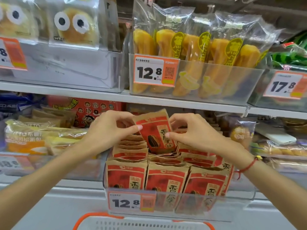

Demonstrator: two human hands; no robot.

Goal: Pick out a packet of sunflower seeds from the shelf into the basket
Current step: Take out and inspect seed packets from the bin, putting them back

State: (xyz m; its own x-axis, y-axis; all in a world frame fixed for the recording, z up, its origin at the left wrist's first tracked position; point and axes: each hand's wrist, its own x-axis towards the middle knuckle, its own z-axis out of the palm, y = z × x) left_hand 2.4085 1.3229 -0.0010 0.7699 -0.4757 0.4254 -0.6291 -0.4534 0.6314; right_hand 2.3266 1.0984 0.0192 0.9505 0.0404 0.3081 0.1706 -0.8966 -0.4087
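Shop shelving fills our view, two tiers of clear bins with orange price tags on their fronts. We have both hands up at the lower shelf [69, 181], on one packet of sunflower seeds [157, 131] that stands raised above its neighbours, tilted with its top leaning away to the left and its long axis roughly upright. Our left hand [109, 130] pinches its left edge, thumb on the printed face and the other fingers curled behind; our right hand [194, 130] pinches the right edge the same way. Neither hand is clearly the nearer, since the packet lies between them, touching both. Its lower end is still down among the other packets in the clear bin [235, 201], which holds rows of the same red and brown packets standing on edge, three facing us at the front. The basket [86, 219], white with an orange rim, sits at the bottom edge of our view, below and nearer to us than the bin; we see nothing in the part that shows. As we judge it, the packet must come up clear of the rows, then towards us and down. Above, another bin [240, 87] holds yellow bread sticks in clear bags.
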